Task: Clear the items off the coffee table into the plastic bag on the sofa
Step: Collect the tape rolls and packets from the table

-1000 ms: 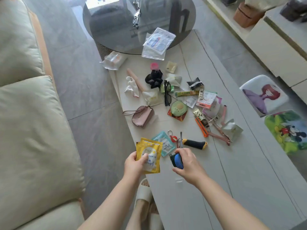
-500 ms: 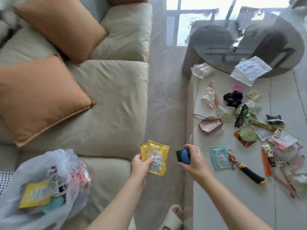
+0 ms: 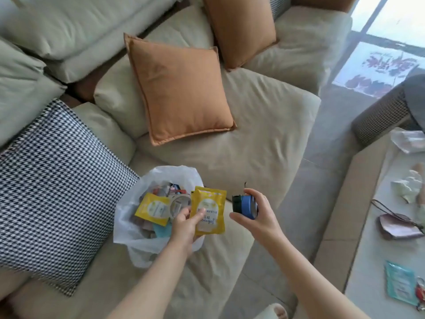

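L hand (image 3: 184, 221) pinches flat yellow sachet (image 3: 209, 210); R hand (image 3: 257, 215) grips blue cylinder (image 3: 245, 203).

Thin translucent plastic bag (image 3: 128, 229), glossy yellow foil sachet (image 3: 210, 211), matt cloth sofa (image 3: 264, 134), woven houndstooth cushion (image 3: 53, 196)

Soft daylight enters from a window (image 3: 391, 42) at one o'clock, blown out white. My view is slightly blurred, bending at the edges; shadows stay faint.

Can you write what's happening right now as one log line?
left hand: holds yellow packet by plastic bag | right hand: holds blue object | nothing dropped yet
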